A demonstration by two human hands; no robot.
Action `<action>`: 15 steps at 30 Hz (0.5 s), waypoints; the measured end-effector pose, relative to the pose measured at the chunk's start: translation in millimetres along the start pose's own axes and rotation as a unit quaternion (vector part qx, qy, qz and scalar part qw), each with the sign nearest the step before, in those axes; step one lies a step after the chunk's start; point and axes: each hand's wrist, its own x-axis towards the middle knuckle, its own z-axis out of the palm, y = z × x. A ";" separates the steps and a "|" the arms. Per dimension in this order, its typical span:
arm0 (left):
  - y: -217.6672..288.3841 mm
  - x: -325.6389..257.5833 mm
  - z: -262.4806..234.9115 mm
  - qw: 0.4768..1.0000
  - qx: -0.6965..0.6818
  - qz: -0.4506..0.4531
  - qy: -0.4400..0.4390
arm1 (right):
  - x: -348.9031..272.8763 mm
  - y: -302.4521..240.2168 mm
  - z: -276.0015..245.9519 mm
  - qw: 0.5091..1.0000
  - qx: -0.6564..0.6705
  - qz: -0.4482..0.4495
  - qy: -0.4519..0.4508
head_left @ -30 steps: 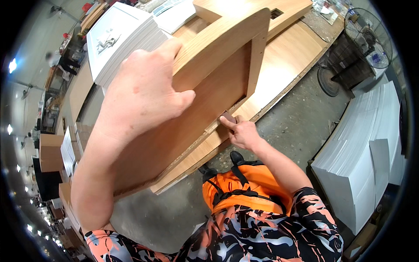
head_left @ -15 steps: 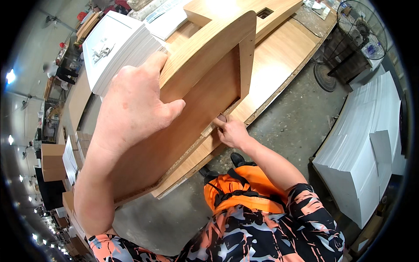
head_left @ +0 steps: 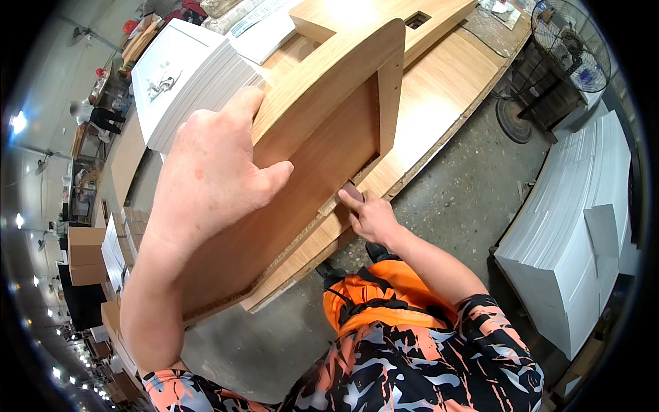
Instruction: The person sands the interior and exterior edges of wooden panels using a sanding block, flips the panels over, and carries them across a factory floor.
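Note:
A wood-grain furniture panel (head_left: 322, 147), with a raised frame and one curved end, stands tilted on its edge on the workbench. My left hand (head_left: 216, 165) is clamped over its upper edge, the thumb on the recessed face and the other fingers partly hidden behind. At the panel's lower edge, my right hand (head_left: 372, 218) holds a small brown piece (head_left: 353, 192) that looks like folded sandpaper, the forefinger laid along it. This piece touches the edge beside a notch. Raw chipboard shows along that lower edge.
The wood-topped workbench (head_left: 446, 89) carries another wood-grain part (head_left: 439, 31) with a square hole. White panels (head_left: 199, 89) are stacked at the left, more white sheets (head_left: 563, 226) at the right. A standing fan (head_left: 570, 48) is at the far right. Another person (head_left: 99, 115) stands far left.
My right hand has shifted slightly right and down along the lower edge, and more of the brown piece shows. My left hand keeps its hold, and the panel has barely moved.

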 end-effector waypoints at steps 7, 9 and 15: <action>-6.3 0.8 4.6 0.998 0.005 0.052 0.038 | 14.9 1.3 -2.1 0.999 -0.022 -0.020 -0.012; -5.0 2.5 5.3 0.998 0.007 0.057 0.038 | 23.7 4.7 -0.7 0.999 -0.025 -0.008 -0.021; -2.1 -2.9 2.0 1.000 -0.002 0.008 0.017 | -12.6 6.9 -7.3 1.000 -0.002 -0.021 0.010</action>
